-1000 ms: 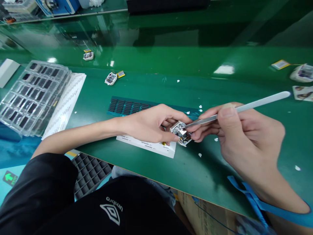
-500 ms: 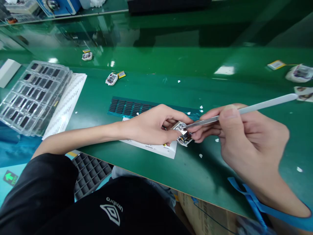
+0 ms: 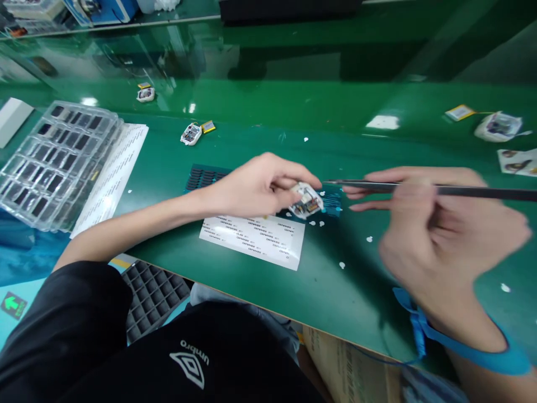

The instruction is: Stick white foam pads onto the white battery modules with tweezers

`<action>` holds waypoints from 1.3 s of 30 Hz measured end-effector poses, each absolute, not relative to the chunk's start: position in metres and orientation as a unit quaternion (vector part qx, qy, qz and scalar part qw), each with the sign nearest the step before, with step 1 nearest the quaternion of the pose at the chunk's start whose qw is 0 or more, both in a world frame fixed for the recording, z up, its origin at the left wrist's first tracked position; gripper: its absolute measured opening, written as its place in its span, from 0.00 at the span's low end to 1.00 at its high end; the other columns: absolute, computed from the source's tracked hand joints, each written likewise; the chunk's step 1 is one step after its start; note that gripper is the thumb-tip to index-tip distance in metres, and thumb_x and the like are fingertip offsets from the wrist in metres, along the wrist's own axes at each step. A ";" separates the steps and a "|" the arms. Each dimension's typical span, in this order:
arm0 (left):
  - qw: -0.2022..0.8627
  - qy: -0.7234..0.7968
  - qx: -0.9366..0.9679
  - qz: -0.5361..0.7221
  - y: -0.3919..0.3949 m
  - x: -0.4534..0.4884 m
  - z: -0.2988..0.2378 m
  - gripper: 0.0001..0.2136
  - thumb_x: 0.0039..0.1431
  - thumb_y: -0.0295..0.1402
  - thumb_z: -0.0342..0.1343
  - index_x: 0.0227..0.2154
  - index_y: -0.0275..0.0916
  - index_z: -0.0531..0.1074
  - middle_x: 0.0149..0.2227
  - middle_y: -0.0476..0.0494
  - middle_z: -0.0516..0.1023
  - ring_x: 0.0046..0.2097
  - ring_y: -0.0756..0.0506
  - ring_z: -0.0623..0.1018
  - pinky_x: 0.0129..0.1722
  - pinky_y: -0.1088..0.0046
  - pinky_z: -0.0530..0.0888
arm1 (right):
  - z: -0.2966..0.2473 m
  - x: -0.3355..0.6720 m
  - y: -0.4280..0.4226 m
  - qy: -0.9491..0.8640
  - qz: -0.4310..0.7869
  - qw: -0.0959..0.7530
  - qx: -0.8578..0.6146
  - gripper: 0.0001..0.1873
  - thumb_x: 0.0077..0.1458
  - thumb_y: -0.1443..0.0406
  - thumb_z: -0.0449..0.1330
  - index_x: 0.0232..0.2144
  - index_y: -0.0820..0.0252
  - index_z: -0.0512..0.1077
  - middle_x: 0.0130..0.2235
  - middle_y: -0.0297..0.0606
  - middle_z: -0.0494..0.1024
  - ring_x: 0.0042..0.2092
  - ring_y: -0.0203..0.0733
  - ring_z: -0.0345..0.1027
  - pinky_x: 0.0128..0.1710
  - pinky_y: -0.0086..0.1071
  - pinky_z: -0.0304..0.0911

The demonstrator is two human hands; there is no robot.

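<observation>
My left hand (image 3: pixel 264 184) holds a small white device housing (image 3: pixel 307 201) at its edge, between thumb and fingers. The housing's open side faces up and shows a circuit board with small parts. To the right, my right hand (image 3: pixel 444 229) grips a pair of slim dark tweezers (image 3: pixel 470 191), blurred by motion. Their fine tip points left and lies close to the left fingertips; I cannot tell whether it touches them. Beneath my left hand are a printed white sheet (image 3: pixel 251 240) and a dark sheet with rows of black strips (image 3: pixel 205 178).
Stacked clear compartment trays (image 3: pixel 59 162) stand at the left on printed paper (image 3: pixel 121 162). Similar housings with yellow batteries lie further back (image 3: pixel 192 134) and at the right (image 3: pixel 499 126). Small white stickers (image 3: pixel 342 265) dot the green bench (image 3: pixel 327 302). A blue strap (image 3: pixel 474 352) circles my right wrist.
My left hand has lifted the housing up and away from the front edge, uncovering more of the printed sheet. The tweezers have left the housing's inside and turned nearly level as my right hand shifted right.
</observation>
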State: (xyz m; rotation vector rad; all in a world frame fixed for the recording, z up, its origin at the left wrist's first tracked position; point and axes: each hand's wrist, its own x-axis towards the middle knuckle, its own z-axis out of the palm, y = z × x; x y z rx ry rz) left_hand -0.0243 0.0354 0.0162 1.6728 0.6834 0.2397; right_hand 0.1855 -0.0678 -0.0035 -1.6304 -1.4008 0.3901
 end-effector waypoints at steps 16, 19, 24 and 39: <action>0.589 0.218 0.774 0.081 0.064 -0.035 0.001 0.10 0.67 0.34 0.60 0.37 0.29 0.72 0.37 0.38 0.84 0.34 0.56 0.80 0.33 0.84 0.70 | -0.015 0.197 -0.045 -0.651 0.268 0.359 -0.613 0.21 0.63 0.51 0.59 0.29 0.58 0.83 0.41 0.34 0.84 0.38 0.19 0.76 0.38 0.14 0.65; 0.572 0.216 0.788 0.078 0.063 -0.034 -0.006 0.12 0.68 0.36 0.58 0.39 0.28 0.75 0.37 0.40 0.84 0.36 0.56 0.81 0.35 0.84 0.69 | -0.017 0.198 -0.046 -0.669 0.250 0.357 -0.602 0.17 0.62 0.52 0.61 0.32 0.56 0.84 0.43 0.32 0.84 0.40 0.19 0.77 0.39 0.14 0.66; 0.593 0.234 0.768 0.064 0.068 -0.035 -0.013 0.18 0.67 0.34 0.56 0.54 0.27 0.76 0.39 0.37 0.84 0.33 0.56 0.77 0.32 0.83 0.68 | -0.019 0.198 -0.048 -0.676 0.240 0.343 -0.606 0.19 0.62 0.49 0.60 0.34 0.54 0.84 0.43 0.31 0.83 0.42 0.25 0.78 0.41 0.22 0.70; 0.615 0.248 0.746 0.058 0.067 -0.033 -0.008 0.17 0.63 0.26 0.56 0.51 0.24 0.78 0.39 0.37 0.83 0.32 0.57 0.76 0.32 0.85 0.69 | -0.020 0.199 -0.051 -0.700 0.209 0.339 -0.593 0.14 0.64 0.54 0.61 0.37 0.51 0.84 0.42 0.27 0.83 0.41 0.21 0.77 0.31 0.21 0.62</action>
